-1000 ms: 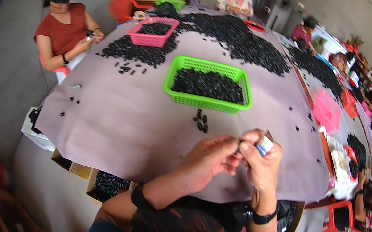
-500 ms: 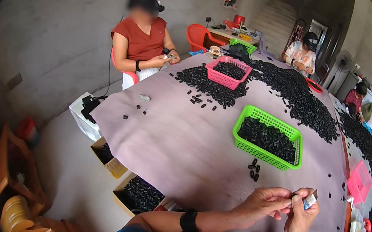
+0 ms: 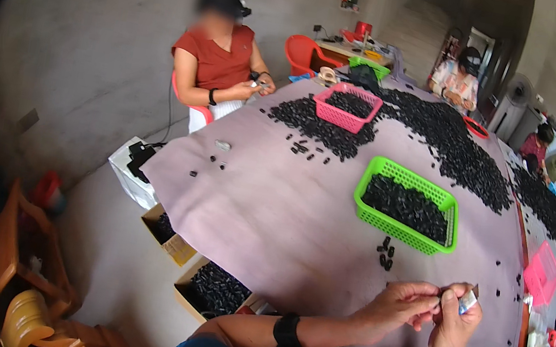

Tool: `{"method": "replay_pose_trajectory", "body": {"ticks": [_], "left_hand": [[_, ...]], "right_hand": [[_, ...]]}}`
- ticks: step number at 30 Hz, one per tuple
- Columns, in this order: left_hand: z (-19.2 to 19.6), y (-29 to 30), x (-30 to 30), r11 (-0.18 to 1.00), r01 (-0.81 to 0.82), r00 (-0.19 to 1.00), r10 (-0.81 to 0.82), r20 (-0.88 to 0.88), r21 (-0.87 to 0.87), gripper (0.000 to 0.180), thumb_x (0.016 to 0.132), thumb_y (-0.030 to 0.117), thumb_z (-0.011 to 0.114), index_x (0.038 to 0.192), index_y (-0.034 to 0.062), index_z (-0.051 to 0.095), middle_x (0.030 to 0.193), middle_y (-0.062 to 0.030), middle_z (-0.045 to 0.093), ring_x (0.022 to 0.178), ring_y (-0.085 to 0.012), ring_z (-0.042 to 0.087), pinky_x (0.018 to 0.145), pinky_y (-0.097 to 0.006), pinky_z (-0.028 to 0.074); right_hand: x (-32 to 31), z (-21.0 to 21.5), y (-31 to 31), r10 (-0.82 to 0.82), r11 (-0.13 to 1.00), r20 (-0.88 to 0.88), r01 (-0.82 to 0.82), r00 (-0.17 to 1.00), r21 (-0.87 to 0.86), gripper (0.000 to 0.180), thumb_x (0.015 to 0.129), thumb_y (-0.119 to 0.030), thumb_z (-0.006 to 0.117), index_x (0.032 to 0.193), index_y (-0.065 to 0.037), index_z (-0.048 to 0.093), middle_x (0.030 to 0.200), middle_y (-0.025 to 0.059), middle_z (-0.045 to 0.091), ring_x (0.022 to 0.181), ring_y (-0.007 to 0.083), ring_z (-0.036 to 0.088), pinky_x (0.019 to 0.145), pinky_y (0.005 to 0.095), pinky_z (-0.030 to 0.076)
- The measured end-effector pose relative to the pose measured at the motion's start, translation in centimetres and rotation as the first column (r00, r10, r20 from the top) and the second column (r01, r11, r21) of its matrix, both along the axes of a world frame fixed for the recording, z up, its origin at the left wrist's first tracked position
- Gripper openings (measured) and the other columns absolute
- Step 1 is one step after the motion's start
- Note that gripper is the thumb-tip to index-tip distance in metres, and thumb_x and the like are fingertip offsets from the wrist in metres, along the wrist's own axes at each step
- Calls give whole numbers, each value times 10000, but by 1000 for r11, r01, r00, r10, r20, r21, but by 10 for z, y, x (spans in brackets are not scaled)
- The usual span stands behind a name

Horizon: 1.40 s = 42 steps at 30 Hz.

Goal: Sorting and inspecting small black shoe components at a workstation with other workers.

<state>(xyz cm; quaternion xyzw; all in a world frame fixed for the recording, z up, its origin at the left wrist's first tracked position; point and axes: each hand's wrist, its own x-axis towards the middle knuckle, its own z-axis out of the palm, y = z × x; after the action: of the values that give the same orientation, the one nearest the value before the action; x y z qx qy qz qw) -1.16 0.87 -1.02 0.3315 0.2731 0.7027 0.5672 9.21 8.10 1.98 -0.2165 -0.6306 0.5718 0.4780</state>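
Note:
My two hands meet above the near right part of the cloth-covered table. My left hand [image 3: 391,310] is closed, thumb and fingers pinched on a small black piece that is mostly hidden between the hands. In my closed right hand [image 3: 451,331] is a small flat blade wrapped in white and blue [image 3: 467,302], its dark end sticking up past the fingers. The fingertips of both hands nearly touch. Just beyond them lie several loose black pieces [image 3: 386,253], short and tube-like. Behind these stands a green basket [image 3: 397,229] filled with the same pieces.
A pink basket [image 3: 341,118] sits among heaps of black pieces [image 3: 445,143] farther back. Across the table's left edge sits a person in red [image 3: 216,57]; others work at the back and right. Boxes of black pieces [image 3: 218,288] stand on the floor below the edge.
The whole view has shifted slightly, moving the scene a little to the right. My hands keep the same hold. The person in red has moved their hands closer together.

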Motion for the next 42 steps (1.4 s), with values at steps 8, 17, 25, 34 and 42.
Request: {"method": "replay_pose_trajectory", "body": {"ticks": [8, 17, 25, 34, 42], "left_hand": [[10, -2, -10, 998, -63, 998, 64, 12, -16, 242, 909, 151, 482, 1092, 3, 543, 884, -39, 583, 736, -86, 527, 634, -236, 447], [6, 3, -9, 998, -53, 998, 52, 43, 19, 238, 915, 133, 465, 1098, 0, 536, 891, -47, 577, 755, -105, 530, 652, -272, 447], [11, -2, -11, 997, -69, 997, 69, 23, 22, 231, 913, 132, 468, 1081, -4, 551, 863, -51, 570, 754, -122, 540, 648, -277, 450], [10, 1, -15, 1000, 8, 999, -7, 54, -18, 241, 916, 158, 466, 1071, -5, 553, 877, -55, 580, 727, -124, 530, 652, -277, 444], [10, 0, -13, 997, -71, 997, 71, -36, 2, 213, 903, 130, 491, 1046, -12, 557, 882, -62, 586, 728, -112, 532, 642, -276, 454]], "right_hand": [[-9, 3, 5, 25, 998, 86, -21, 996, -55, 120, 861, -124, 548, 793, -32, 586, 613, -33, 536, 522, 19, 447, 448, 165, 326], [0, 4, 14, 176, 979, 20, -173, 984, -109, 125, 856, -118, 570, 876, -3, 613, 651, 4, 566, 496, 29, 429, 425, 174, 318], [-1, 7, 11, 315, 948, -25, -316, 949, -30, 135, 798, 24, 599, 919, 63, 553, 718, 73, 582, 600, 128, 572, 514, 264, 503], [0, 4, 16, 253, 966, -45, -255, 966, -40, 88, 845, -42, 568, 855, 43, 590, 731, 61, 598, 606, 104, 541, 514, 225, 463], [0, 1, 17, 196, 980, 7, -195, 981, -49, 137, 865, -120, 555, 851, 5, 608, 672, 19, 586, 514, 19, 424, 419, 164, 278]]}}
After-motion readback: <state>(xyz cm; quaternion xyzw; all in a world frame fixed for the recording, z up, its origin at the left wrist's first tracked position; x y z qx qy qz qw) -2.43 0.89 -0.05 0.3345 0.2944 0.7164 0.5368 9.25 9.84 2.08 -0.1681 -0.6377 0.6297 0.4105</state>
